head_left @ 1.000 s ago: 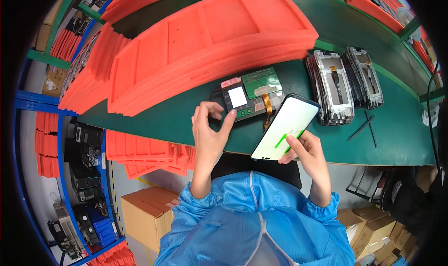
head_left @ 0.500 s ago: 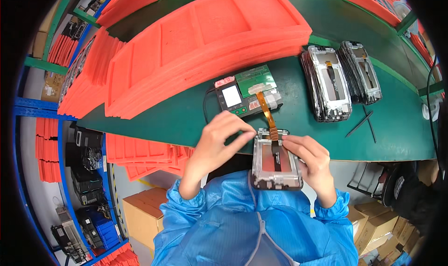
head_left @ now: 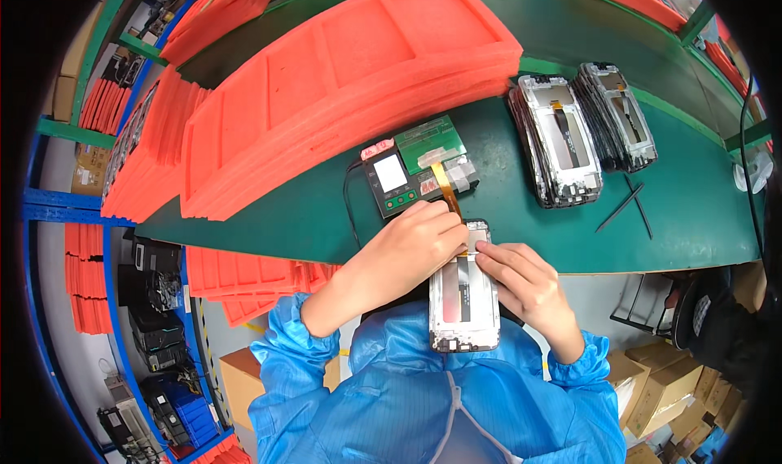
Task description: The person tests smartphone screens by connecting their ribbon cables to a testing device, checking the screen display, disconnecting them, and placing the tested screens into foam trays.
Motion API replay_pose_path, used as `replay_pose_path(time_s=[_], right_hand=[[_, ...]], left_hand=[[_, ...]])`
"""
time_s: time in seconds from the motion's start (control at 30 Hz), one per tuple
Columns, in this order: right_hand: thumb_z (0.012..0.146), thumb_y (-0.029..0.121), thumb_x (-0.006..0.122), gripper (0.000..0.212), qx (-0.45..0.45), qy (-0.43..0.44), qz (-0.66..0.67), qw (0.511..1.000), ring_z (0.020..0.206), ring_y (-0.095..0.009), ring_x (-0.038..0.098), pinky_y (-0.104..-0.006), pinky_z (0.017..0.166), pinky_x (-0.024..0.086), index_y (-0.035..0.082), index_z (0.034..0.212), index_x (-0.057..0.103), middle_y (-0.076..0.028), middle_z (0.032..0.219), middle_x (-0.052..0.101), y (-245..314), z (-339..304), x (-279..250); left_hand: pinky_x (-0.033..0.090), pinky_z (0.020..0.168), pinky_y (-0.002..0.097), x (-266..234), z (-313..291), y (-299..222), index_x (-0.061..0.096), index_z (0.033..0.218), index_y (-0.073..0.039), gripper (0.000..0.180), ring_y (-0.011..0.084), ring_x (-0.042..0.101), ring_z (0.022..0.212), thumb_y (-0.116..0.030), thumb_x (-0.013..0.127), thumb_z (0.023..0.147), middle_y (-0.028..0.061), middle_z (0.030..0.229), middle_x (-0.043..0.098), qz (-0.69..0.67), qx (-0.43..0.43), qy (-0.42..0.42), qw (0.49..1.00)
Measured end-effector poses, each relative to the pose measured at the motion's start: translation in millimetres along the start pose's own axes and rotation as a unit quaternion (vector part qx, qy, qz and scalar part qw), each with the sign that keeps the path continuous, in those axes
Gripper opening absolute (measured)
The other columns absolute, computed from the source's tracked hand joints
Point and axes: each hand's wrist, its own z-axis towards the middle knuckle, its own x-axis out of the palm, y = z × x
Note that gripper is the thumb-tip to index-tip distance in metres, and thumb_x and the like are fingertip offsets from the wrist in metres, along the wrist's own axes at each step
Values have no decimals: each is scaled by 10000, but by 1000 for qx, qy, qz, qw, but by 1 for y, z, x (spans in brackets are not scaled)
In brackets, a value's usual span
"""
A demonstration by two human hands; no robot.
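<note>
A phone screen assembly (head_left: 481, 334) with a silver back frame lies at the table's near edge, its long side toward me. My right hand (head_left: 528, 289) grips its right edge, with the fingers over the upper part. At the top left of the frame my left hand (head_left: 419, 240) is closed, its fingertips pinched on the lower end of an orange ribbon cable (head_left: 443, 184); that end is hidden under the fingers. The cable runs up to a black test box (head_left: 384, 195) with a lit white screen and a green circuit board (head_left: 428, 145). A dark flex strip (head_left: 464, 289) runs down the assembly's middle.
Two stacks of similar screen assemblies (head_left: 562, 138) (head_left: 623, 118) stand at the right. Two thin dark sticks (head_left: 621, 207) lie crossed near them. Tall piles of red foam trays (head_left: 350, 73) fill the back left. Cardboard boxes (head_left: 664, 391) sit on the floor.
My left hand has moved right from beside the assembly onto the cable's lower end and closed there. The assembly now lies flatter and straighter, slightly left, with my right hand still on it.
</note>
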Motion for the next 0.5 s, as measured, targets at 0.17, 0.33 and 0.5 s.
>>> replay_pose_path(time_s=[0.17,0.33,0.5], right_hand=[[657,30,721,396,1,-7,10,1000,906,-280,639,-353,742,548,-25,1043,654,-139,1106,644,-2,-4,1],[694,35,703,301,8,-43,73,996,820,-281,655,-345,697,540,-26,987,663,-135,1014,672,4,-3,-10],[709,33,733,215,35,-55,197,978,752,-269,673,-321,643,534,-22,908,674,-133,863,693,16,6,-9]], left_hand=[[458,751,346,2,1,-1,584,837,-33,95,257,544,793,-57,665,796,85,799,540,63,-3,-4,998],[485,769,347,-22,-11,1,641,934,18,173,294,623,879,-113,675,825,123,920,660,-201,-49,-87,974],[506,771,357,-24,-40,-32,647,1004,-13,338,270,651,888,-113,795,718,121,980,672,-243,15,-82,966]])
